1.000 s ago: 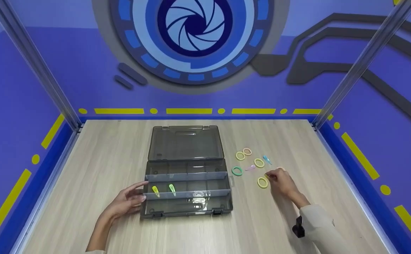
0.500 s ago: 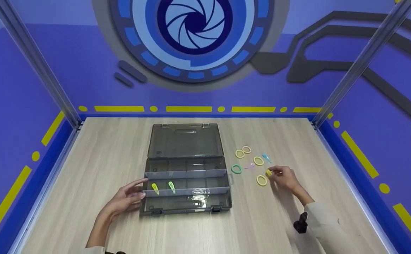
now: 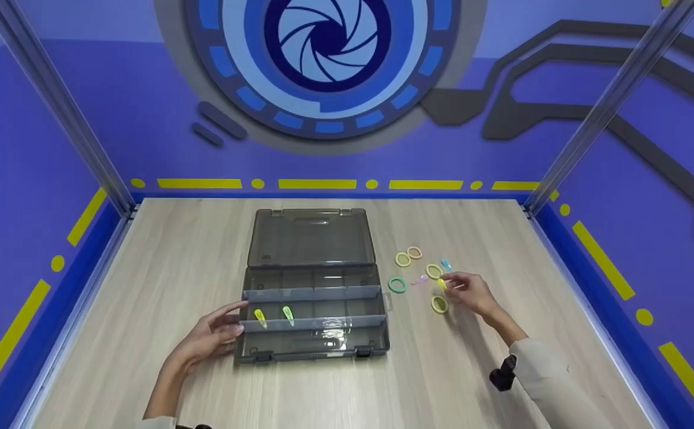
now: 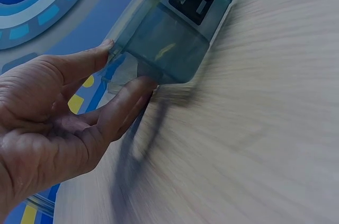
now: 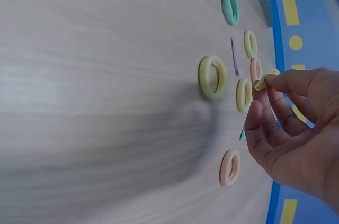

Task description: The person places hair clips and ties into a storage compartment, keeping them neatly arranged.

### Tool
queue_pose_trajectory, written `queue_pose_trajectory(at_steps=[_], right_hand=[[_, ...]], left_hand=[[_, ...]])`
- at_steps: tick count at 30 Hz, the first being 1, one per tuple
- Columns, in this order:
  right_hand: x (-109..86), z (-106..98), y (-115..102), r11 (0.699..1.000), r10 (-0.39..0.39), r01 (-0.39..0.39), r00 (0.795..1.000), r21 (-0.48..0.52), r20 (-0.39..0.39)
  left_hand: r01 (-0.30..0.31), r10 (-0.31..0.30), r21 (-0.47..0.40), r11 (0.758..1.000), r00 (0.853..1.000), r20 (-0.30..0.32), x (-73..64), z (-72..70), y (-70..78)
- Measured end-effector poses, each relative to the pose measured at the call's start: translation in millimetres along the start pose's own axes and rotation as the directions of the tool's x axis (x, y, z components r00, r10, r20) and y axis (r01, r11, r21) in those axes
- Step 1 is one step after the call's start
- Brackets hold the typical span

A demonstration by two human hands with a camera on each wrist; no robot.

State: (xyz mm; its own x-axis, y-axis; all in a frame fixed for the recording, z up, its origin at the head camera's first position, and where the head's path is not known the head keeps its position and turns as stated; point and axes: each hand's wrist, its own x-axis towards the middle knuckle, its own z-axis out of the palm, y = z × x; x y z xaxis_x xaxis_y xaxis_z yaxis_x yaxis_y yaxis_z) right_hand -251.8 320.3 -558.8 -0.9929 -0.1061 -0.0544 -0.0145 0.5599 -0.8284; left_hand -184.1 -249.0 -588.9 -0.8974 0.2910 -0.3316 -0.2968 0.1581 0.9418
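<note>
My right hand (image 3: 472, 295) pinches a small yellow hair clip (image 5: 266, 78) between thumb and fingertip, raised over the table. Beneath and around it lie ring-shaped hair ties: a yellow one (image 5: 204, 78) close by, a green one (image 5: 226, 8) and a peach one (image 5: 223, 168). A pink clip (image 3: 420, 279) and a blue clip (image 3: 446, 265) rest among them. My left hand (image 3: 207, 342) touches the left side of a smoky see-through compartment box (image 4: 175, 49), fingers loosely extended. A yellow clip (image 3: 260, 317) and a green clip (image 3: 288, 314) lie in its middle row.
The box's lid (image 3: 311, 241) lies folded back toward the rear wall. Clear dividers (image 3: 311, 293) split the box into rows. Metal posts (image 3: 609, 113) and blue walls border the wooden table (image 3: 186, 238).
My right hand has lifted the yellow clip and carried it slightly left and toward the back, over the hair ties. The left hand stays on the box.
</note>
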Motion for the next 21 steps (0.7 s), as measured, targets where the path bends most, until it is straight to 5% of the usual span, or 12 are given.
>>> queue_pose_trajectory(at_steps=[6, 13, 21], right_hand=[[1.0, 8.1, -11.7, 0.997, -0.005, 0.000, 0.998, 0.083, 0.056], [3.1, 20.7, -19.8, 0.970, -0.153, 0.126, 0.981, 0.206, 0.122], [4.9, 37.7, -49.4, 0.978, -0.035, -0.010, 0.976, 0.206, 0.215]], left_hand=[[-0.007, 0.007, -0.001, 1.000, 1.000, 0.020, -0.4, -1.3, -1.3], [0.009, -0.008, -0.007, 1.000, 0.997, 0.078, -0.9, -7.5, -1.8], [0.005, -0.003, -0.029, 1.000, 0.997, 0.072, 1.8, -9.6, -2.1]])
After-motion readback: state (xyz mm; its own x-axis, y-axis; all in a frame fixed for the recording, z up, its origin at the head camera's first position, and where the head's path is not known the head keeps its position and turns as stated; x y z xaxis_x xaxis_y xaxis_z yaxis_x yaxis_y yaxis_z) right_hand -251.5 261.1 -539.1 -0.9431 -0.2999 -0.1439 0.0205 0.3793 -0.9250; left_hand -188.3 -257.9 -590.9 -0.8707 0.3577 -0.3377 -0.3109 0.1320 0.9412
